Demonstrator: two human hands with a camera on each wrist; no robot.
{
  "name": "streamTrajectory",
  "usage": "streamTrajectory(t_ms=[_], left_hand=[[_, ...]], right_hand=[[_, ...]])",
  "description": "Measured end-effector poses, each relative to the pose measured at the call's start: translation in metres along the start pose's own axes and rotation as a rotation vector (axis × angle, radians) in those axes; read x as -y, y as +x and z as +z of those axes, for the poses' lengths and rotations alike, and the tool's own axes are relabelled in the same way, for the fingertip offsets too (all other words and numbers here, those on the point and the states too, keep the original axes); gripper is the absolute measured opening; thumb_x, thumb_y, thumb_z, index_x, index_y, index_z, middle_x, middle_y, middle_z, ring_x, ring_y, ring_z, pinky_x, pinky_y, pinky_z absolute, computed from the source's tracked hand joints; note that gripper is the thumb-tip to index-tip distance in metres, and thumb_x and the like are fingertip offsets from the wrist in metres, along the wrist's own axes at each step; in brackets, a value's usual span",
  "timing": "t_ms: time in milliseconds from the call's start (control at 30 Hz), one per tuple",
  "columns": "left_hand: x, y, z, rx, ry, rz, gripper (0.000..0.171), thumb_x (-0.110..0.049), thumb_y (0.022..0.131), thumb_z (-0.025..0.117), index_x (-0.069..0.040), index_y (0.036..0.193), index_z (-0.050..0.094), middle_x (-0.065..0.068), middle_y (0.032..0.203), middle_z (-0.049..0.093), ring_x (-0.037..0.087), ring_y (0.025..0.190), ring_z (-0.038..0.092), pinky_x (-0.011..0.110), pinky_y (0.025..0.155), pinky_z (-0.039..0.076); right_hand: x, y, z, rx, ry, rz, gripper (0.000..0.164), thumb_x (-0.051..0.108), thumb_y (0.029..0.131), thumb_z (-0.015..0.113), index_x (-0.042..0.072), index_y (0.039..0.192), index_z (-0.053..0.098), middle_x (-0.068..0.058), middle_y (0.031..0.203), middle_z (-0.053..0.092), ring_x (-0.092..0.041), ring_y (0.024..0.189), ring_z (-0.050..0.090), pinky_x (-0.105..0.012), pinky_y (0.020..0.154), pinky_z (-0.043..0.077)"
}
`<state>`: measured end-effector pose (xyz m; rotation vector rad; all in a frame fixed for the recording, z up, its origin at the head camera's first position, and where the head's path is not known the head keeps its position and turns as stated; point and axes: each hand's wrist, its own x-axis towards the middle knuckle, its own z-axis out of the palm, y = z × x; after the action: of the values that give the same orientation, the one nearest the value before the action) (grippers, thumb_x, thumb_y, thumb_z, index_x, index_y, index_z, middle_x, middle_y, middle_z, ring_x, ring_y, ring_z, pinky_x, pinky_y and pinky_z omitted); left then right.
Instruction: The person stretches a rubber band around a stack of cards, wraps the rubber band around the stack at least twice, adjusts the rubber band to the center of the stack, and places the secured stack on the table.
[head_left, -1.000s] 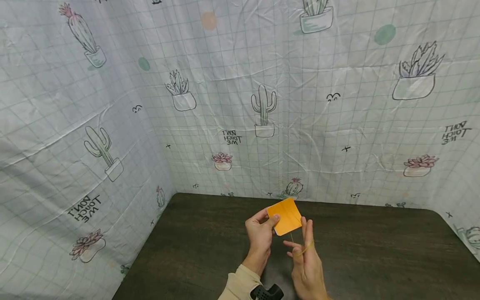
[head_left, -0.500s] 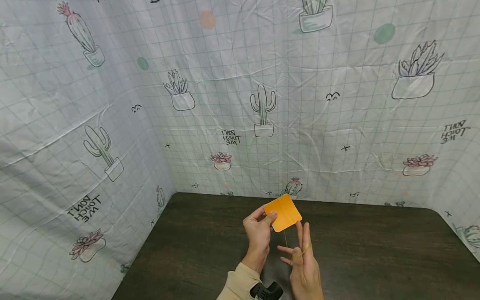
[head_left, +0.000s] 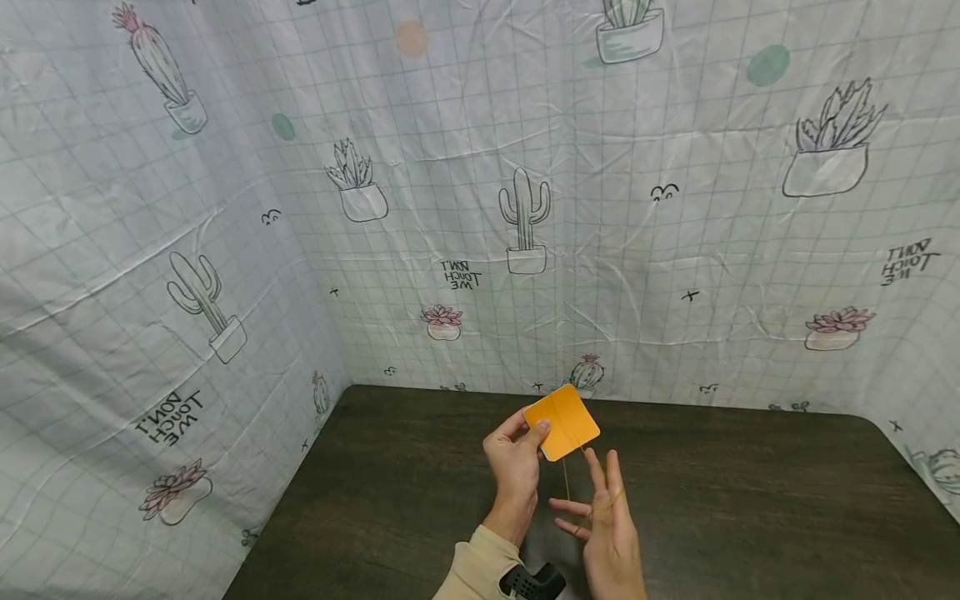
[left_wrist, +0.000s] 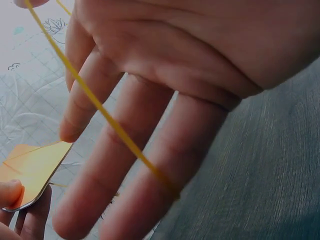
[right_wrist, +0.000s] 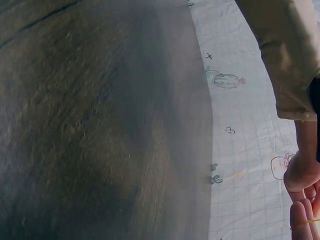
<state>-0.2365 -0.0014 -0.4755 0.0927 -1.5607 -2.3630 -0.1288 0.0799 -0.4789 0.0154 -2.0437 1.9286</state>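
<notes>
In the head view my left hand [head_left: 516,471] grips a flat orange square card [head_left: 573,421] with rounded corners, thumb on its face. Thin band lines cross that face. A yellow rubber band [left_wrist: 102,107] runs from the card's lower edge to my right hand [head_left: 611,529]. Straight, spread fingers of the right hand carry the stretched band, its palm filling much of the left wrist view. One of its fingertips lies right at the card's near edge. In the right wrist view, right-hand fingers [right_wrist: 300,222] show at the lower right corner; most of the card is out of frame.
Beneath both hands lies a dark wood-grain table [head_left: 375,483]. A pale cactus-print cloth [head_left: 630,308] hangs behind it and along both sides. The left forearm wears a beige sleeve [head_left: 476,571] and a black wrist device [head_left: 534,582].
The card and left hand have shifted slightly left, the card also a little up. The right fingers have drawn down from the card's right corner and spread, lengthening the band strand below the card.
</notes>
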Motion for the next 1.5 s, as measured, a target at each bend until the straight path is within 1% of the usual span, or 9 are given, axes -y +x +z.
streamTrajectory(t_ms=[233,433,533,700,800,1067,1233,1333,1500], left_hand=[[-0.001,0.0,-0.002,0.034,-0.014,0.014,0.021,0.002,0.083,0.079,0.007,0.103,0.075,0.015,0.086,0.071,0.017,0.069,0.069,0.02,0.05,0.048],[-0.002,0.0,-0.005,0.073,0.012,0.03,0.021,0.001,0.083,0.079,0.005,0.103,0.076,0.015,0.087,0.073,0.015,0.068,0.068,0.02,0.05,0.047],[-0.002,0.001,-0.006,0.091,0.026,0.039,0.02,0.001,0.083,0.079,0.004,0.103,0.076,0.015,0.087,0.073,0.015,0.067,0.068,0.02,0.05,0.048],[-0.001,0.001,-0.009,0.143,0.036,0.061,0.02,0.001,0.082,0.08,0.005,0.101,0.076,0.018,0.084,0.072,0.017,0.067,0.069,0.02,0.05,0.051],[-0.001,0.001,-0.011,0.177,0.043,0.078,0.02,0.001,0.082,0.079,0.006,0.101,0.076,0.019,0.084,0.072,0.017,0.067,0.069,0.02,0.051,0.051],[0.001,0.001,-0.016,0.242,0.035,0.098,0.019,0.004,0.082,0.079,0.008,0.101,0.075,0.025,0.087,0.072,0.015,0.067,0.068,0.02,0.052,0.051],[0.002,0.001,-0.018,0.3,0.031,0.081,0.019,0.0,0.084,0.079,0.007,0.101,0.076,0.025,0.09,0.072,0.016,0.068,0.068,0.022,0.053,0.052],[0.002,0.001,-0.02,0.339,0.049,0.082,0.018,-0.001,0.084,0.079,0.006,0.101,0.076,0.023,0.091,0.073,0.018,0.07,0.07,0.026,0.055,0.056],[-0.001,0.002,-0.024,0.448,0.077,0.069,0.019,-0.001,0.086,0.077,0.006,0.104,0.075,0.022,0.095,0.073,0.02,0.079,0.072,0.034,0.065,0.06]], right_hand=[[-0.003,0.0,-0.003,0.029,0.082,0.077,0.057,0.032,0.112,0.017,0.011,0.162,-0.002,-0.019,0.161,0.026,-0.02,0.089,0.073,-0.043,0.074,0.06],[-0.006,0.005,-0.01,0.087,0.137,0.155,0.063,0.04,0.111,0.017,0.006,0.161,-0.001,-0.018,0.161,0.025,-0.025,0.092,0.073,-0.044,0.077,0.059],[-0.008,0.009,-0.013,0.094,0.152,0.177,0.064,0.041,0.111,0.018,0.003,0.161,0.004,-0.018,0.159,0.028,-0.029,0.093,0.073,-0.044,0.078,0.059],[-0.009,0.016,-0.018,0.111,0.162,0.281,0.074,0.054,0.107,0.021,0.003,0.16,0.014,-0.014,0.156,0.034,-0.027,0.096,0.073,-0.042,0.08,0.059],[-0.01,0.02,-0.023,0.122,0.191,0.345,0.081,0.061,0.104,0.021,0.003,0.159,0.02,-0.013,0.154,0.037,-0.03,0.101,0.071,-0.042,0.083,0.058],[-0.013,0.029,-0.034,0.157,0.274,0.427,0.089,0.067,0.101,0.022,-0.003,0.154,0.031,-0.02,0.149,0.042,-0.037,0.111,0.066,-0.046,0.088,0.055],[-0.014,0.033,-0.038,0.157,0.306,0.473,0.092,0.069,0.1,0.025,-0.006,0.152,0.032,-0.023,0.147,0.044,-0.037,0.11,0.066,-0.048,0.089,0.054],[-0.014,0.035,-0.04,0.159,0.308,0.509,0.097,0.072,0.098,0.026,-0.009,0.151,0.031,-0.026,0.146,0.043,-0.038,0.109,0.067,-0.05,0.09,0.054],[-0.014,0.04,-0.044,0.136,0.313,0.553,0.101,0.072,0.098,0.029,-0.016,0.146,0.033,-0.03,0.136,0.053,-0.039,0.105,0.068,-0.051,0.09,0.054]])
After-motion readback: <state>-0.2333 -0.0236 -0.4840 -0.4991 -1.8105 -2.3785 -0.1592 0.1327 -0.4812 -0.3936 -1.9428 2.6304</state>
